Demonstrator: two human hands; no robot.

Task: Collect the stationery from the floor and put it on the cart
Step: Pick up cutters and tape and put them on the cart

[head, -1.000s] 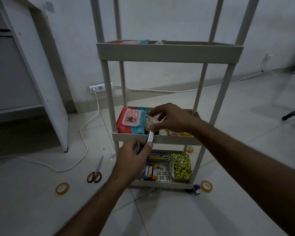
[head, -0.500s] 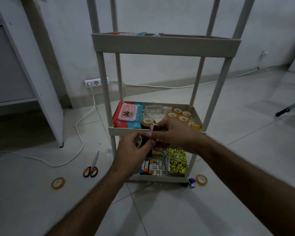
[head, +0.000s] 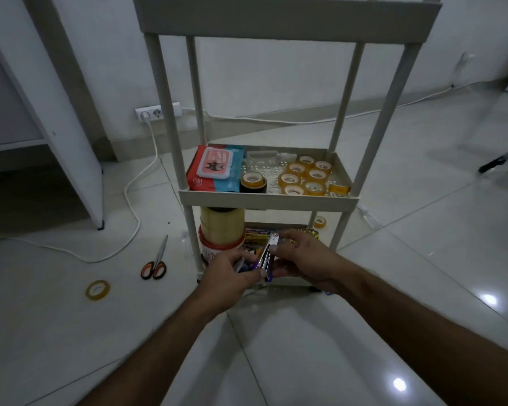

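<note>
A white three-tier cart (head: pixel 264 199) stands on the tiled floor. In front of its bottom shelf my left hand (head: pixel 229 273) and my right hand (head: pixel 302 260) both hold a small stapler (head: pixel 266 254), purple and metal, with its arm swung up. The middle shelf carries a wet-wipes pack (head: pixel 214 168), a dark tape roll (head: pixel 253 182) and several clear tape rolls (head: pixel 305 177). On the floor lie orange-handled scissors (head: pixel 156 263), a yellow tape roll (head: pixel 97 290) at the left and another tape roll (head: pixel 319 222) behind the cart.
Big tape rolls (head: pixel 222 230) are stacked at the left of the bottom shelf, with coloured pens beside them. A white cable (head: pixel 135 183) runs from a wall socket (head: pixel 156 112) across the floor. A white cabinet panel (head: pixel 71 136) stands at the left.
Both hands have dropped from the middle shelf to the bottom shelf with the stapler. My right hand has left the tape rolls and now grips the stapler too. The camera has tilted down.
</note>
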